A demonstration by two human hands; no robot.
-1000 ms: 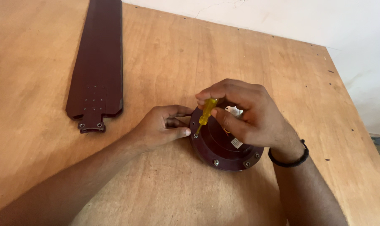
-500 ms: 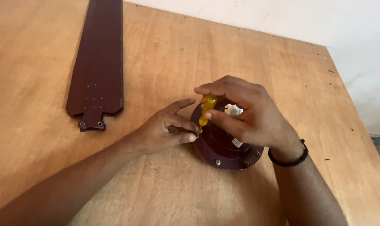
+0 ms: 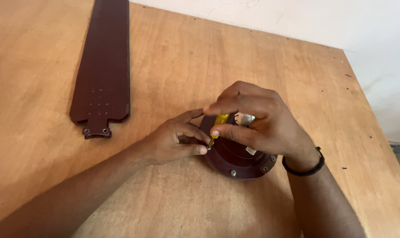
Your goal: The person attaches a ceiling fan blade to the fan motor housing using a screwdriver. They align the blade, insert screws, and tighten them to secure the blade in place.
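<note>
A round dark maroon fan motor housing (image 3: 239,161) with screws around its rim sits on the wooden table (image 3: 173,66). My right hand (image 3: 257,121) is over it, gripping a small yellow-handled screwdriver (image 3: 218,121) whose tip points down at the housing's left rim. My left hand (image 3: 175,141) rests on the table against that left edge, fingertips pinched beside the screwdriver tip, touching the rim. Whether something small sits between those fingertips is hidden. A black band circles my right wrist (image 3: 303,165).
A long dark maroon fan blade (image 3: 104,66) lies flat at the upper left, its bracket end with two screws toward me. The table's right edge (image 3: 372,101) borders a pale floor. A white wall runs behind the far edge.
My left hand's fingers have curled in from the housing's side tab to pinch at the rim by the screwdriver tip. My right hand keeps the screwdriver over the housing.
</note>
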